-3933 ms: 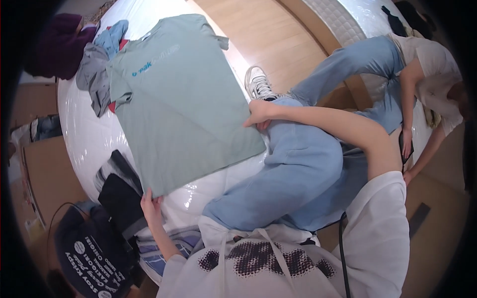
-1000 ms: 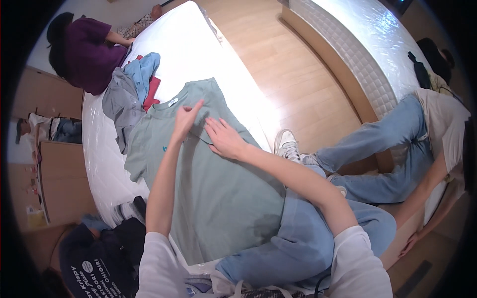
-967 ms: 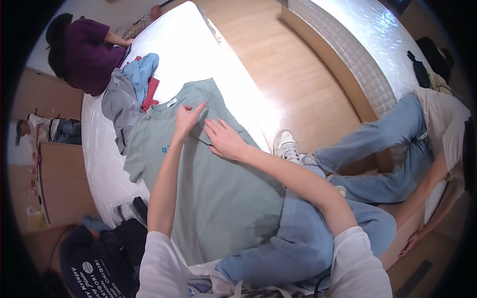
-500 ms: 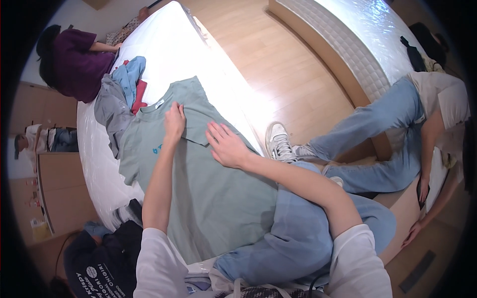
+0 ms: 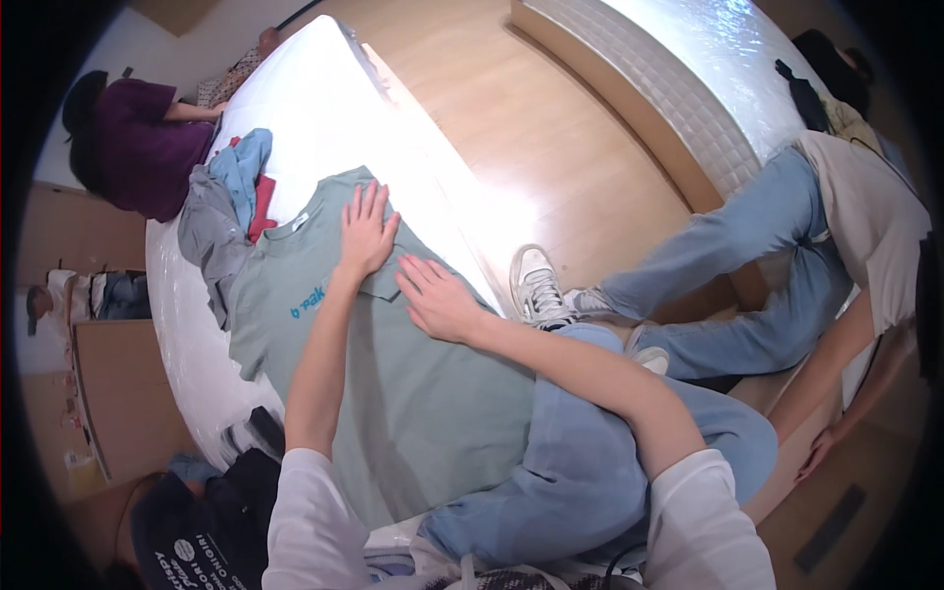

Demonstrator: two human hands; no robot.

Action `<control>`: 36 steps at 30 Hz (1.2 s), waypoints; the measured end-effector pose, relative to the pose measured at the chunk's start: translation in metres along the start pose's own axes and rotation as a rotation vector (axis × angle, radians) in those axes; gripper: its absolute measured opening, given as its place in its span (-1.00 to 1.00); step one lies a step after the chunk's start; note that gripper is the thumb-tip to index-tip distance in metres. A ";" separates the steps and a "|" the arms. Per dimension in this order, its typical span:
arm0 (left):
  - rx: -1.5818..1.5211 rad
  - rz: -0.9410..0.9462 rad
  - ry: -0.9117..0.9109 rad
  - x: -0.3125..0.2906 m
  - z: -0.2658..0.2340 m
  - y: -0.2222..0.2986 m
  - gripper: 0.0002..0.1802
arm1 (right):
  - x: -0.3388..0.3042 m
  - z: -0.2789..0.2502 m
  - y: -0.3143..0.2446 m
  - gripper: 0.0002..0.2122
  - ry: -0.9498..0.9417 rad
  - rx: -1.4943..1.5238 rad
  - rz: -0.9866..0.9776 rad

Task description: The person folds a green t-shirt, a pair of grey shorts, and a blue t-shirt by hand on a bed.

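Observation:
A sage-green T-shirt lies spread on the plastic-covered mattress, its collar at the far end and its hem by my leg. Blue print shows on its chest, and one side is folded inward with the sleeve on top. My left hand rests flat on the shirt near the collar and shoulder, fingers stretched out. Just right of and nearer than it, my right hand lies flat with fingers extended on the folded edge by the sleeve. Neither hand grips the cloth.
Beyond the shirt lie a grey garment, a light blue one and a red one on the mattress. A person in purple is at the far left. Another in jeans sits at right, near a second mattress.
My left hand has gone from pinched fingers to flat and spread on the shirt. The right hand stays flat on it. More of the chest print shows.

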State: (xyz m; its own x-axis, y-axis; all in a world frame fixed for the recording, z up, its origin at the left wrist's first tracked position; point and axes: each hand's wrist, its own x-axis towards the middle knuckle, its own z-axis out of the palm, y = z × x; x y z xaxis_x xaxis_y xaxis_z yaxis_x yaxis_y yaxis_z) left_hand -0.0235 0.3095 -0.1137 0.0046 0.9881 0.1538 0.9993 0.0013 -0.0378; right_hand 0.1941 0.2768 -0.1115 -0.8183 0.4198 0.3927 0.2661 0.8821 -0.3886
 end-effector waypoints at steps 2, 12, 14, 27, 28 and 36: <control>-0.047 -0.138 0.010 0.001 0.013 -0.002 -0.29 | -0.001 -0.003 0.007 -0.53 0.037 -0.009 0.011; -0.084 -0.178 -0.004 0.040 0.032 -0.016 -0.26 | 0.004 -0.006 0.038 -0.84 0.108 -0.212 0.098; -0.087 -0.197 -0.004 0.040 0.033 -0.020 -0.26 | 0.005 -0.010 0.031 -0.86 0.099 -0.210 0.071; 0.006 -0.288 0.040 0.056 0.047 -0.040 -0.24 | -0.001 -0.009 0.044 -0.83 -0.246 0.072 0.655; 0.020 -0.284 0.047 0.059 0.045 -0.037 -0.24 | -0.001 -0.010 0.048 -0.80 -0.212 0.101 0.688; -0.259 -0.395 0.207 0.006 0.016 0.033 -0.29 | -0.001 -0.009 0.056 -0.75 0.045 -0.022 0.451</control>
State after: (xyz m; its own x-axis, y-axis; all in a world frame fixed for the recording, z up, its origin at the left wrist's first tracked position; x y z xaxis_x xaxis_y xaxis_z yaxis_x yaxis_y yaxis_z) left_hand 0.0094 0.3174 -0.1297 -0.3944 0.8686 0.3000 0.9026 0.3047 0.3042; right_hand 0.2147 0.3274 -0.1256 -0.5950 0.7717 0.2244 0.6021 0.6130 -0.5116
